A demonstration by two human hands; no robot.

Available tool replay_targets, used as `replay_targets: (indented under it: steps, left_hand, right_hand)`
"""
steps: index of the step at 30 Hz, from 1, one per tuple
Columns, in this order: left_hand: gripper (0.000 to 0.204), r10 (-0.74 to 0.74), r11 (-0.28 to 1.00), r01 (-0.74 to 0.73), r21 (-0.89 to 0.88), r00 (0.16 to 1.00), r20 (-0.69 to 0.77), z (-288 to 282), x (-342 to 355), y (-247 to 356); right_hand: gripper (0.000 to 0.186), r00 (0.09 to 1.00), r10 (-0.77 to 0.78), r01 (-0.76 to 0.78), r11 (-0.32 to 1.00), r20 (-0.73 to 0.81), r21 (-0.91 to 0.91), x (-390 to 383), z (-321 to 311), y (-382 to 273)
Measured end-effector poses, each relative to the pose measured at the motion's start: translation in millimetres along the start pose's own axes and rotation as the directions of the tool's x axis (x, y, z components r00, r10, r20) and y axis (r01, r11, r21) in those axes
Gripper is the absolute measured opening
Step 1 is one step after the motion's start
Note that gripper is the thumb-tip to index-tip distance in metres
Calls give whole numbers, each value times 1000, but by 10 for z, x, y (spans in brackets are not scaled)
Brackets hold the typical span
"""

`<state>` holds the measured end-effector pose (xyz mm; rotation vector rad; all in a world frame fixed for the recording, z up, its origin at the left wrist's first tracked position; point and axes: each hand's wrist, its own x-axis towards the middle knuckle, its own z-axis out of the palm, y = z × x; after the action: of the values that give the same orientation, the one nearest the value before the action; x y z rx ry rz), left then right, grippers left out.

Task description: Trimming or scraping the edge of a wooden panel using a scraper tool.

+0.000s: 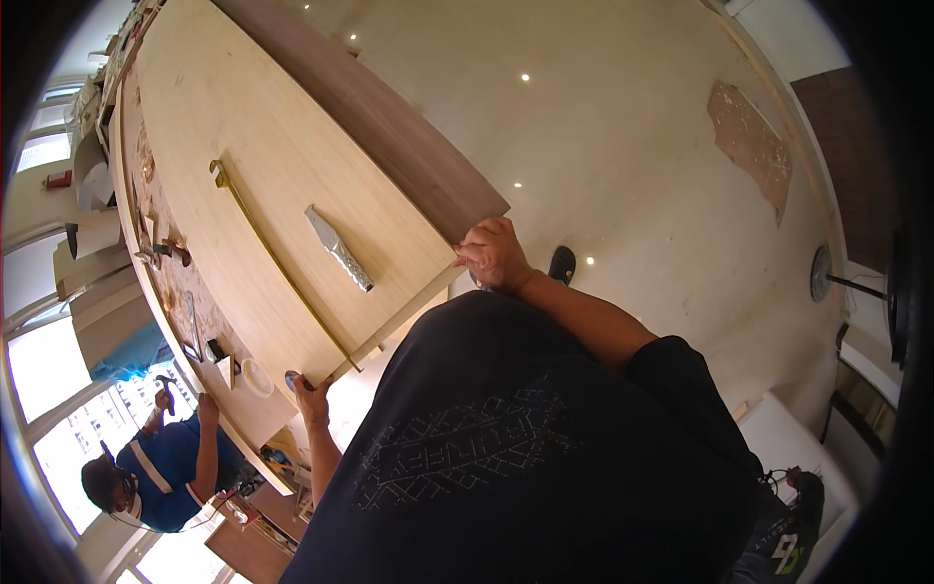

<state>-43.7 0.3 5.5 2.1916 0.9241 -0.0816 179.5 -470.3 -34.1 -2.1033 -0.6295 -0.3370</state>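
A pale wooden board [292, 127] lies lengthwise in front of me on the workbench. At its near right corner my right hand [494, 255] is closed, fingers pinching the edge. My left hand [313, 399] grips the near left corner; a small round shiny thing [291, 379] shows beside its fingertips, too small to make out. Across the board stretches a yellow measuring tape blade [268, 245], running past the near edge. To the right of it rests a flat pointed blade [336, 248] with a silver-wrapped handle.
A darker brown board [389, 117] lies along the right side. On the bench to the left are a roll of tape [257, 378], hand tools and wood shavings. A co-worker in blue [175, 467] holds a hammer [166, 387] at the bench's left side. A floor fan [822, 273] stands far right.
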Motion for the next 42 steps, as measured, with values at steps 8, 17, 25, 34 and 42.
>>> replay_targets:
  steps: [8, 17, 25, 34, 42]
  left_hand:
    - [57, -44, 997, 44, 69, 999, -10, -6, -19, 40]
    - [56, -30, 999, 30, 26, 1000, -9, 5, -38, 114]
    - [55, -34, 999, 34, -12, 999, -27, 11, -38, 125]
    - [53, -20, 999, 21, 28, 999, -37, 5, 53, -85]
    - [50, 6, 999, -4, 41, 1000, -31, 29, -18, 76]
  right_hand:
    - [10, 1000, 11, -11, 1000, -22, 20, 6, 11, -5]
    - [9, 1000, 9, -9, 1000, -15, -10, 31, -16, -46]
    - [18, 999, 29, -29, 999, -20, -25, 34, -15, -73]
    - [12, 1000, 28, -28, 998, -7, -52, 51, -27, -95]
    - [20, 998, -64, 64, 998, -2, -5, 0, -309, -122]
